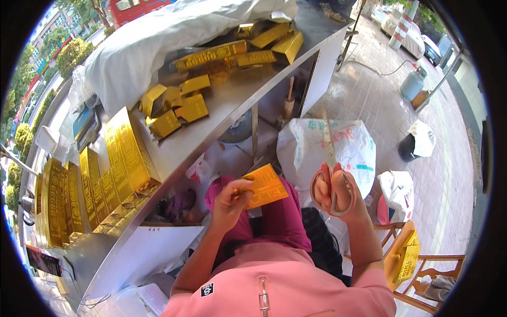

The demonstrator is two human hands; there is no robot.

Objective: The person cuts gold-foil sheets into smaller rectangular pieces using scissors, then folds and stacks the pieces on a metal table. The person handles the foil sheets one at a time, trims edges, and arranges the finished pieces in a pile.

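My left hand [233, 200] pinches a piece of gold printed card [265, 186] by its left edge, above my lap. Through the red and grey handles of a pair of scissors [330, 170] go the fingers of my right hand [336, 192]. The blades point away from me and look closed together, a little blurred. The scissors and the card are apart. Several small folded gold card pieces [194, 107] lie on the metal counter [222, 128] ahead to the left. Longer gold printed strips [214, 55] are heaped farther back.
Gold printed boxes [126, 154] stand along the counter's left part. A white sheet [130, 55] covers its far side. On the ground ahead is a white woven sack [301, 150]. A wooden chair [396, 253] holding gold card stands at right, and a gas cylinder [413, 84] farther off.
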